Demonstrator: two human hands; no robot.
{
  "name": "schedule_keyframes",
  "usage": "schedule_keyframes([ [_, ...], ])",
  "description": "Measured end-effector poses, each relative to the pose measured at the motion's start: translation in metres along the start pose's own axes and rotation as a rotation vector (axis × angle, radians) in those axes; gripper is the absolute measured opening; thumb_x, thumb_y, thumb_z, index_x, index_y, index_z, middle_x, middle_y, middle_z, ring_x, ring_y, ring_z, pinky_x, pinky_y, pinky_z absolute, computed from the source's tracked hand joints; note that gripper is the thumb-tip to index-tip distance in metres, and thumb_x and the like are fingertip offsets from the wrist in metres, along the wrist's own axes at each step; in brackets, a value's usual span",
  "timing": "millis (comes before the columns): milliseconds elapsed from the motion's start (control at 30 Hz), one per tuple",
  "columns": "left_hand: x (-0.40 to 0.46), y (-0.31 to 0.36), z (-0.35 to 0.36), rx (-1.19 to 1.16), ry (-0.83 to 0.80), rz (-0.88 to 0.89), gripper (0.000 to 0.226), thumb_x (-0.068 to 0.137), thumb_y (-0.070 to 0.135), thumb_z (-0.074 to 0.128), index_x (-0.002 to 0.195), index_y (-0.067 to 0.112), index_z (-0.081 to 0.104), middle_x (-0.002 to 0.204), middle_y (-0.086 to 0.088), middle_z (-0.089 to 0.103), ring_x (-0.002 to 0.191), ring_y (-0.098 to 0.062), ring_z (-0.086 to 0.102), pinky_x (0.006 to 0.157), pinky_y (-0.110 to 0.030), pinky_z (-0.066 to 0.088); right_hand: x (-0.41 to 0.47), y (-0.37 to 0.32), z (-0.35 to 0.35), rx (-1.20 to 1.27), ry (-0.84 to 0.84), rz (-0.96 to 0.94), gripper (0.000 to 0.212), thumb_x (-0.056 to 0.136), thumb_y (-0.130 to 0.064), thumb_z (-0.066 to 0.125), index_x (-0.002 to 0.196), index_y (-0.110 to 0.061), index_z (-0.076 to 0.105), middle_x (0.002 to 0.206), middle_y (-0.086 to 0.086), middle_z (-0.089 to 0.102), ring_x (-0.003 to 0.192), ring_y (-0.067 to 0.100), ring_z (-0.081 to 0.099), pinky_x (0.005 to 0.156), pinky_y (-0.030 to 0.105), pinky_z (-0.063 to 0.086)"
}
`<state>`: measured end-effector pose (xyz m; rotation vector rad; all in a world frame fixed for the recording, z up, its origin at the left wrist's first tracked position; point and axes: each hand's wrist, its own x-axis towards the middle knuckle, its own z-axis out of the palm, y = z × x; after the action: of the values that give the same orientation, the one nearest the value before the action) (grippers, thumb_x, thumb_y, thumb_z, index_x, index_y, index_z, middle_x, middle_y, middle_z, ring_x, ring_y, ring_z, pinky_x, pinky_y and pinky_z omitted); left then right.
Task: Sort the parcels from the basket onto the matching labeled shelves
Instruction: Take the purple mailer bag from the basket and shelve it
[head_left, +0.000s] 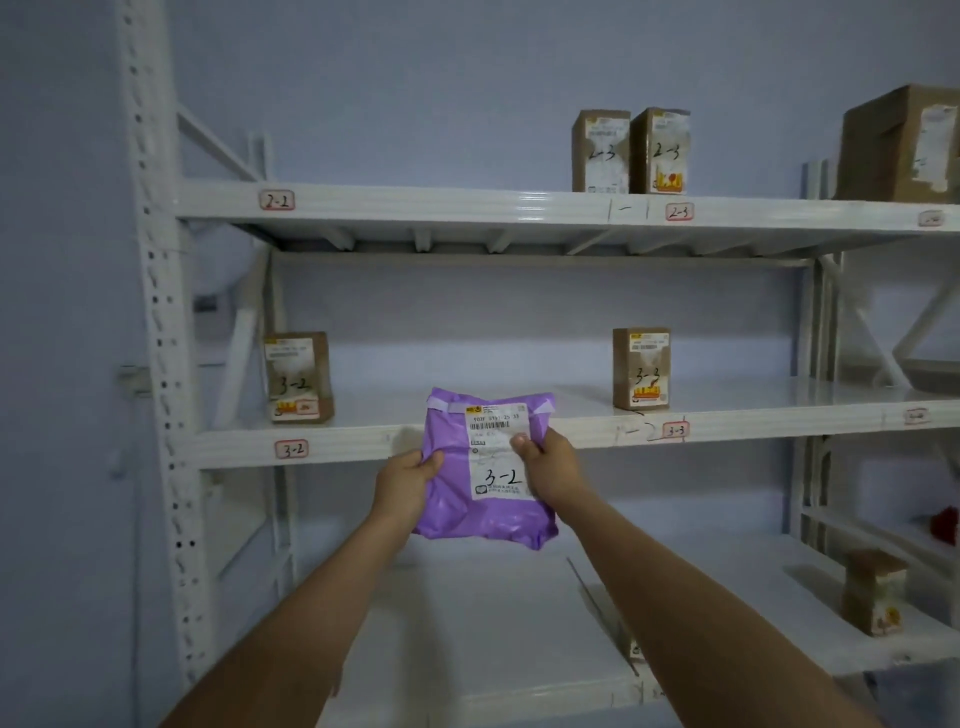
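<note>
a purple parcel (485, 467) marked 3-2 is being gripped by both hands, left hand (402, 483) and right hand (550, 467), before the white shelf (363, 441) edge labelled 3-2 (291, 449); a brown box (298, 376) is standing on that shelf, left of the parcel, against a pale blue wall (467, 78).

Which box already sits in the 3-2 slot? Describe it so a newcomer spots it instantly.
Find the white metal rack, then its middle shelf with the red-bordered 3-2 tag on its front edge. Just above that tag, at the far left, stands a small brown carton. Unlike the similar carton further right marked 3-3, its label reads 3-2.
</note>
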<state>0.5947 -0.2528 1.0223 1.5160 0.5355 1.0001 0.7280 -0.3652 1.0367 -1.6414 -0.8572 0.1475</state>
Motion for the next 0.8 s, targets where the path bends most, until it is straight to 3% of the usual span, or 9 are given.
schedule_keyframes([
  [133, 0.039, 0.011, -0.049, -0.003, 0.080, 0.002, 0.016, 0.092, 0.011, 0.059, 0.076, 0.011, 0.064, 0.081, -0.008, 0.066, 0.075, -0.025, 0.062, 0.072, -0.033, 0.051, 0.037, -0.022, 0.054, 0.084, -0.067, 0.029, 0.021, 0.095, -0.020, 0.051, 0.109, -0.007, 0.060, 0.104, 0.012, 0.068, 0.093, 0.028, 0.067, 0.083, 0.041, 0.056],
  [267, 0.093, 0.015, -0.094, 0.046, 0.143, 0.002, 0.018, 0.091, 0.010, 0.060, 0.073, 0.012, 0.058, 0.085, -0.013, 0.063, 0.075, -0.025, 0.060, 0.066, -0.031, 0.047, 0.076, -0.045, 0.102, 0.205, -0.112, 0.061, 0.016, 0.087, 0.004, 0.049, 0.096, -0.002, 0.060, 0.093, 0.015, 0.064, 0.073, 0.022, 0.062, 0.065, 0.031, 0.054],
  [367, 0.135, 0.012, -0.115, -0.013, 0.093, -0.053, 0.017, 0.092, 0.012, 0.058, 0.076, 0.008, 0.059, 0.088, -0.015, 0.064, 0.076, -0.026, 0.061, 0.070, -0.035, 0.050, 0.112, -0.049, 0.130, 0.296, -0.047, 0.121, 0.009, 0.080, 0.009, 0.054, 0.085, 0.005, 0.061, 0.096, 0.027, 0.066, 0.078, 0.032, 0.064, 0.076, 0.044, 0.055],
  [433, 0.162, 0.004, -0.126, -0.080, 0.075, -0.069, 0.015, 0.089, 0.008, 0.060, 0.076, 0.003, 0.058, 0.095, -0.022, 0.063, 0.076, -0.026, 0.061, 0.074, -0.039, 0.050, 0.140, -0.046, 0.143, 0.292, 0.016, 0.140, 0.014, 0.076, 0.010, 0.057, 0.089, 0.013, 0.063, 0.100, 0.031, 0.066, 0.084, 0.034, 0.064, 0.082, 0.048, 0.053],
  [500, 0.181, -0.003, -0.133, -0.129, 0.081, -0.063, 0.012, 0.085, 0.004, 0.064, 0.090, -0.003, 0.055, 0.101, -0.023, 0.061, 0.075, -0.027, 0.061, 0.063, -0.037, 0.054, 0.166, -0.041, 0.154, 0.246, 0.071, 0.154, 0.022, 0.076, 0.008, 0.058, 0.096, 0.014, 0.063, 0.101, 0.029, 0.066, 0.091, 0.037, 0.065, 0.085, 0.048, 0.055],
  [533, 0.188, -0.008, -0.135, -0.131, 0.088, -0.057, 0.024, 0.084, 0.004, 0.067, 0.102, -0.003, 0.052, 0.104, -0.020, 0.060, 0.079, -0.027, 0.062, 0.057, -0.035, 0.055, 0.177, -0.038, 0.159, 0.213, 0.094, 0.160, 0.023, 0.076, 0.006, 0.059, 0.098, 0.013, 0.063, 0.101, 0.027, 0.066, 0.093, 0.038, 0.065, 0.086, 0.047, 0.055],
  [633, 0.191, -0.016, -0.137, -0.018, 0.062, 0.024, 0.039, 0.082, 0.005, 0.070, 0.110, 0.009, 0.044, 0.103, -0.006, 0.055, 0.083, -0.021, 0.060, 0.051, -0.031, 0.053, 0.203, -0.031, 0.174, 0.107, 0.128, 0.177, 0.029, 0.079, -0.005, 0.065, 0.102, 0.013, 0.063, 0.103, 0.026, 0.066, 0.097, 0.038, 0.065, 0.088, 0.044, 0.054],
  [800, 0.189, -0.032, -0.131, 0.349, 0.113, 0.191, 0.018, 0.080, 0.019, 0.074, 0.088, 0.012, 0.059, 0.092, -0.002, 0.054, 0.071, -0.014, 0.056, 0.041, -0.021, 0.049, 0.224, -0.021, 0.192, -0.066, 0.085, 0.188, 0.021, 0.079, -0.009, 0.062, 0.094, 0.006, 0.063, 0.102, 0.026, 0.067, 0.096, 0.037, 0.065, 0.085, 0.040, 0.055],
])
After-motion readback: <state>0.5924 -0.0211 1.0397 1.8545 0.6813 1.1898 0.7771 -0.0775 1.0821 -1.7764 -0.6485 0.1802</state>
